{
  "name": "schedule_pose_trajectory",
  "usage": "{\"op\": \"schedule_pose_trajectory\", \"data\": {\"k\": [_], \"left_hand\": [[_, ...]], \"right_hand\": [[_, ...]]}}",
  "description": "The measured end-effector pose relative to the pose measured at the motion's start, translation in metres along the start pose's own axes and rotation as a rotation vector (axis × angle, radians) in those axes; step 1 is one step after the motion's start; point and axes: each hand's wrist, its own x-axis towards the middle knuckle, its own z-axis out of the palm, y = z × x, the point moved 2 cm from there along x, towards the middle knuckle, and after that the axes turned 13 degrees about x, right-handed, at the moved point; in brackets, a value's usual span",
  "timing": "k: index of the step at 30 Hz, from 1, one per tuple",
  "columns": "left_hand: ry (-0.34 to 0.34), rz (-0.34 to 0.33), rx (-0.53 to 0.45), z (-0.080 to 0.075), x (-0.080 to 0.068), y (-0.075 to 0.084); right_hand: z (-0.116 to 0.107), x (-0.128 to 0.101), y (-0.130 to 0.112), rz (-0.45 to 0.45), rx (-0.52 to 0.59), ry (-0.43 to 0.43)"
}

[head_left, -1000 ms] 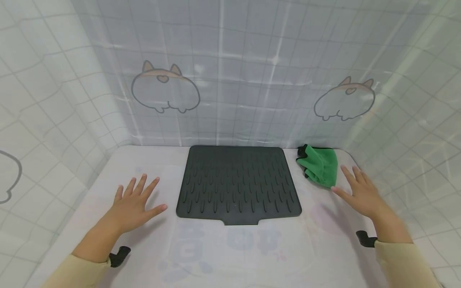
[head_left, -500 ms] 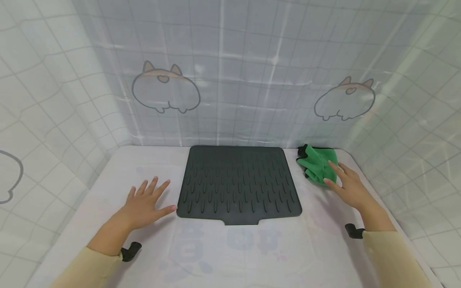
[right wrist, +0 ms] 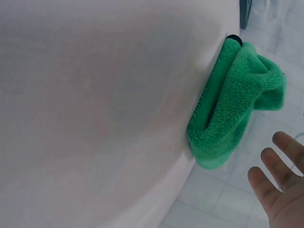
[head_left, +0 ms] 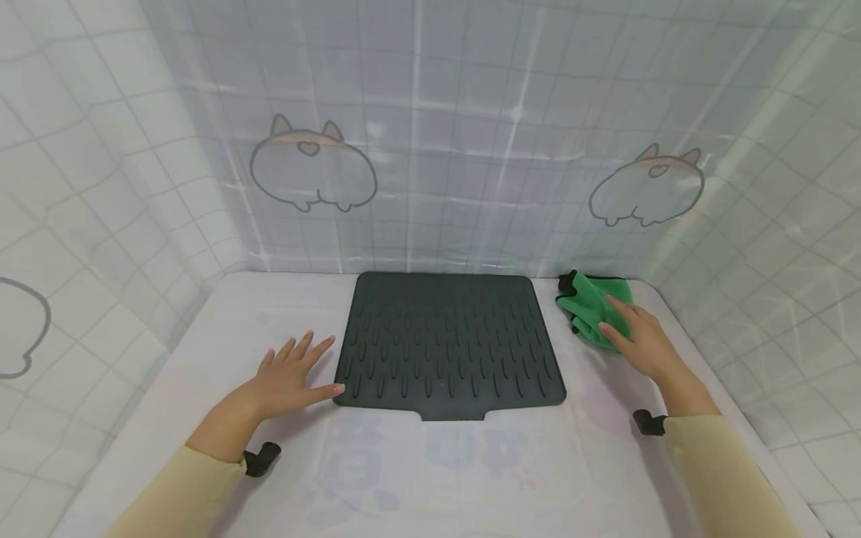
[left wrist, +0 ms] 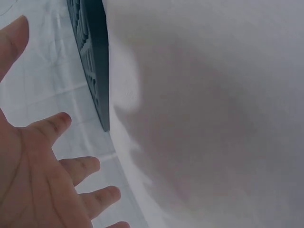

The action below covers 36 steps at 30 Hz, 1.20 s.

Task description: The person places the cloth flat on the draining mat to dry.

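Hands | left hand (head_left: 292,377) spread flat beside mat (head_left: 447,344) | right hand (head_left: 639,340) spread over green cloth (head_left: 592,308)

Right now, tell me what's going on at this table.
A person has both hands out over a white table. The right hand reaches over the crumpled green cloth near the table's back right corner; its fingers are straight and the right wrist view shows a gap, so nothing is gripped. The left hand lies spread flat, its thumb at the left edge of the dark ridged mat in the middle.
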Motion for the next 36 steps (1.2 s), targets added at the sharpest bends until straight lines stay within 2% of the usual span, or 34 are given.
{"op": "schedule_pose_trajectory", "data": {"k": [8, 16, 25, 36], "left_hand": [[-0.077, 0.013, -0.037, 0.004, 0.01, 0.002], [-0.138, 0.014, -0.032, 0.005, 0.013, 0.004], [-0.151, 0.013, 0.015, 0.007, 0.015, 0.003], [-0.174, -0.002, 0.011, 0.004, 0.013, 0.006]], "right_hand": [[0.007, 0.009, 0.003, -0.014, 0.018, 0.02], [0.012, 0.015, 0.004, -0.013, 0.033, 0.015], [0.012, 0.022, 0.005, 0.039, 0.044, -0.014], [0.013, 0.024, 0.004, 0.049, 0.042, 0.035]]}}
